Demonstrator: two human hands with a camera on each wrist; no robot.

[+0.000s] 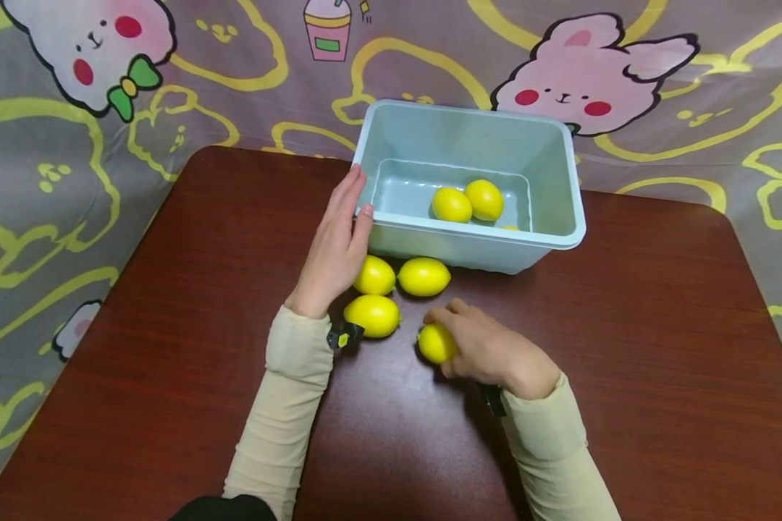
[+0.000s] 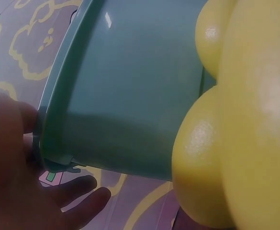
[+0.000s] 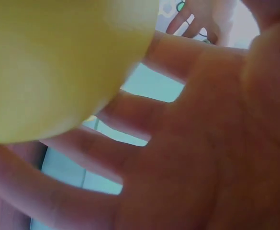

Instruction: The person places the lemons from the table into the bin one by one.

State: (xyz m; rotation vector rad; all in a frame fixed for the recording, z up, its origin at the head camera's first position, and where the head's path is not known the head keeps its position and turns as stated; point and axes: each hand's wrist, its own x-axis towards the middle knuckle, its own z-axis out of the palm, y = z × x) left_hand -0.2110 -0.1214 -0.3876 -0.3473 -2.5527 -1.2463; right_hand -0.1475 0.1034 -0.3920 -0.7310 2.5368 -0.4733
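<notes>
My right hand [image 1: 489, 347] holds a yellow lemon [image 1: 436, 343] low over the table, its fingers curved round the far side. The same lemon [image 3: 58, 67] fills the upper left of the right wrist view, against the fingers. My left hand [image 1: 332, 250] rests at the front left corner of a pale blue plastic bin [image 1: 456, 242], fingers extended along its side and thumb at the rim. Near that hand lie three lemons: one [image 1: 374, 275] partly behind it, one [image 1: 424, 277] close to the bin, and one [image 1: 372, 316] nearer me.
Inside the bin sit two lemons, one on the left [image 1: 452, 205] and one on the right [image 1: 484, 200], with a sliver of another behind the front wall. The brown table [image 1: 658, 347] has rounded far corners. A patterned cloth [image 1: 234, 65] hangs behind it.
</notes>
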